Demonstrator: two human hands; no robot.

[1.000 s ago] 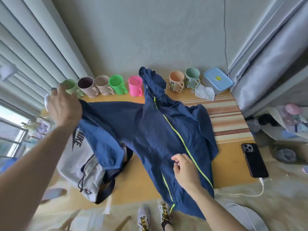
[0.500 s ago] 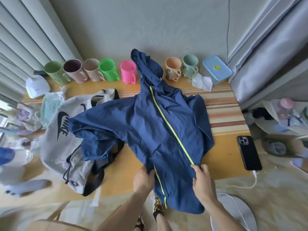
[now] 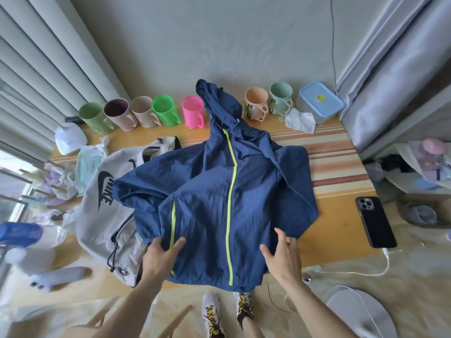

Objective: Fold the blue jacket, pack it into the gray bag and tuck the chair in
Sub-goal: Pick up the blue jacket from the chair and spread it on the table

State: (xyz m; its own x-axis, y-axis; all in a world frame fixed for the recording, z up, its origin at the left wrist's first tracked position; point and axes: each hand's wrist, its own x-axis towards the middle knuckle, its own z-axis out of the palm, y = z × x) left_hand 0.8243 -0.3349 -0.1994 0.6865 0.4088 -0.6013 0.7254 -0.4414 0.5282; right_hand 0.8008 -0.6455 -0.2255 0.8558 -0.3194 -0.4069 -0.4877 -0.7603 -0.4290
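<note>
We find the blue jacket [image 3: 219, 198] spread face-up on the worktop [image 3: 341, 223], zipper [image 3: 230, 211] closed, with its long axis running straight away from us: hood at the far end among the row of mugs [image 3: 140, 114], hem at the near edge and hanging slightly past it. Both hands sit at that hem, 1 on each side of the zipper line. The left hand [image 3: 161, 257] lies with fingers spread on the fabric beside the lime pocket zip; we cannot tell whether it pinches the cloth or only presses it flat. The right hand [image 3: 283, 257] is open, fingers apart, hovering at or just above the right hem corner, holding nothing we can see. The jacket's left sleeve is bunched and overlaps the gray bag [image 3: 107, 198], which lies just to the left, partly under the garment; the right sleeve is already turned inward along the body. We judge that the next fold runs across the long axis or brings the left side inward, and the left hand is nearer both the loose sleeve and the bag. The phone [image 3: 375, 222] lies clear to the right.
</note>
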